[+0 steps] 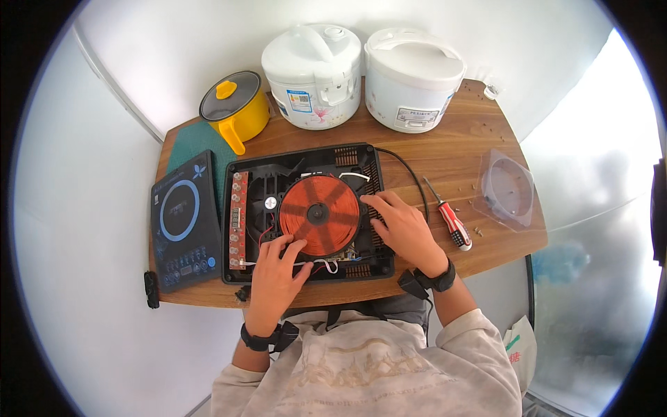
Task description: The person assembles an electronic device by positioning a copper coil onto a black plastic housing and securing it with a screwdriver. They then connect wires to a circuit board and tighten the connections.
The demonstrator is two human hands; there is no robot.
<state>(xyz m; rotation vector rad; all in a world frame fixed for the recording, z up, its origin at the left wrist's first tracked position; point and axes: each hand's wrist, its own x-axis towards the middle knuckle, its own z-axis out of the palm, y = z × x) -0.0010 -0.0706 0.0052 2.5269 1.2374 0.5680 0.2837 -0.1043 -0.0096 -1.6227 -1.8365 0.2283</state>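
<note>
A pale shirt (pixel 375 368) lies bottom centre; mid-frame, the left hand (pixel 279 267) and right hand (pixel 404 224), both loosely spread, flank a copper-coloured coil (pixel 328 226).

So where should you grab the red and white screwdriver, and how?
By its thick handle, probably best with the right hand, coming down from above and the near side. The screwdriver lies flat, with the fat handle toward the person and the thin metal shaft pointing away, so the handle looks easiest to wrap fingers around.
</note>
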